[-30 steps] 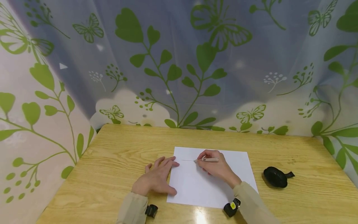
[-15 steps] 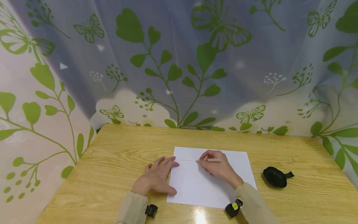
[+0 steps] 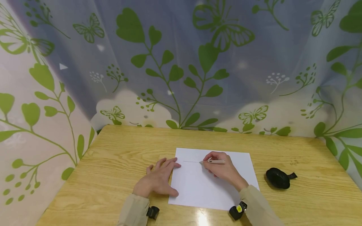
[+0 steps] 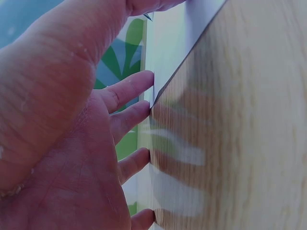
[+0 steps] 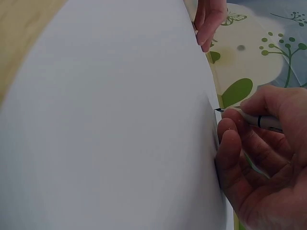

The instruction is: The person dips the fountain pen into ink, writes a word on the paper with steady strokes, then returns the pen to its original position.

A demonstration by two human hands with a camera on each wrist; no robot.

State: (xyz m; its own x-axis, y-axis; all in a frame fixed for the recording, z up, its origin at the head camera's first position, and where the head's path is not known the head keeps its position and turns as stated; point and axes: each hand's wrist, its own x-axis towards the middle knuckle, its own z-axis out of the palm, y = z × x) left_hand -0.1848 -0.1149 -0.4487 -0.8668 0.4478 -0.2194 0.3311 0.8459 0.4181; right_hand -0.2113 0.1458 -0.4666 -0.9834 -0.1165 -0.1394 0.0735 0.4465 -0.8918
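A white sheet of paper lies on the wooden table. My right hand pinches a pale fountain pen between thumb and fingers, its nib on the upper part of the sheet. From the nib a thin dark line runs left across the paper. In the right wrist view the pen shows its dark nib at the paper. My left hand rests spread at the sheet's left edge, index fingertip and thumb on the paper. Its other fingertips touch the wood, as the left wrist view shows.
A black object with a short strap or tab lies on the table to the right of the paper. Behind the table hangs a curtain with green leaves and butterflies. Dark wrist cameras sit below both sleeves.
My right hand with the pen has moved slightly to the right, and the line on the paper has grown a little longer. The left hand stays in place.
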